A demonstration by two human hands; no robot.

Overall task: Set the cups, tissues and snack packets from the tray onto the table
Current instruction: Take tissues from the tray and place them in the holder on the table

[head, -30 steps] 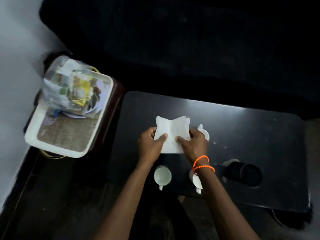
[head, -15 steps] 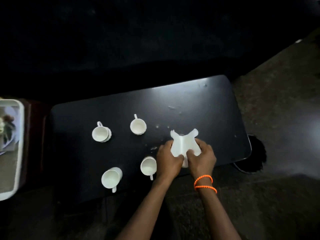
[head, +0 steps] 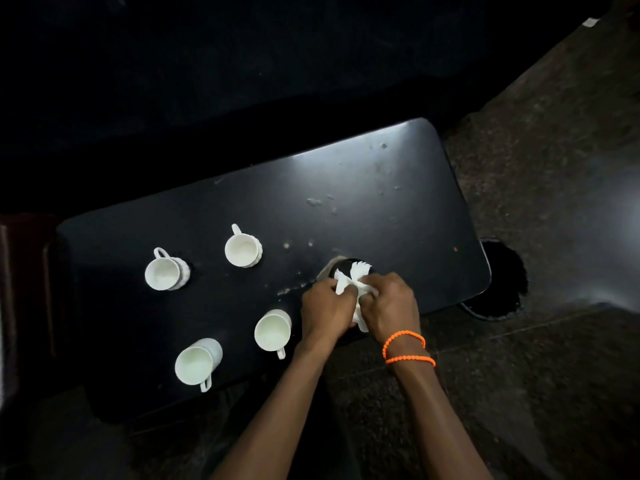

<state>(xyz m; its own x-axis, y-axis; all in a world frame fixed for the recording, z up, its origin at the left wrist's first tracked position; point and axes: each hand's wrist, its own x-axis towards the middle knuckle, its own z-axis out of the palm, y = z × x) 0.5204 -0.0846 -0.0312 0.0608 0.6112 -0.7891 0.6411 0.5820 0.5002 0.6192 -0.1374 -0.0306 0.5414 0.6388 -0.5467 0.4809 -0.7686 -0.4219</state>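
Note:
Both hands hold a crumpled white tissue (head: 358, 276) over a black round holder (head: 341, 268) near the front right of the black table (head: 363, 188). My left hand (head: 325, 311) pinches its left side. My right hand (head: 389, 306), with orange bead bracelets on the wrist, grips its right side and pushes it into the holder. Several white cups stand to the left: two at the back (head: 166, 270) (head: 242, 249) and two at the front (head: 273, 330) (head: 197, 362). The tray is out of view.
A dark sofa fills the space behind the table. To the right is a speckled stone floor with a dark round mat (head: 498, 282) by the table's corner. A dark wooden side stand (head: 27, 289) edges the left.
The view swung right, off the tray. My hands carried the flat tissue from the table's middle to its front right, bunched it, and now press it into the black holder.

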